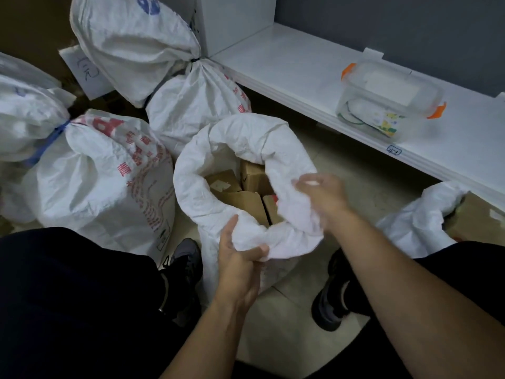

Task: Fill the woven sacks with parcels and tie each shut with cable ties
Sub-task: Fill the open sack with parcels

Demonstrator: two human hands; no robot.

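Open sack (218, 165) stands on floor between person's feet, rim rolled down, cardboard parcels (246, 192) inside. Left hand (240, 258) grips near rim — thumb and fingers curled round fold. Right hand (322, 195) holds far-right rim, blurred — finger state unclear. Two tied sacks (103, 173) at left, tub (390, 102) on shelf (287, 64).

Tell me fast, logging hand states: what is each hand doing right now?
Left hand: grips the rolled rim of the open sack.
Right hand: on the same rim, blurred; grip cannot be told.
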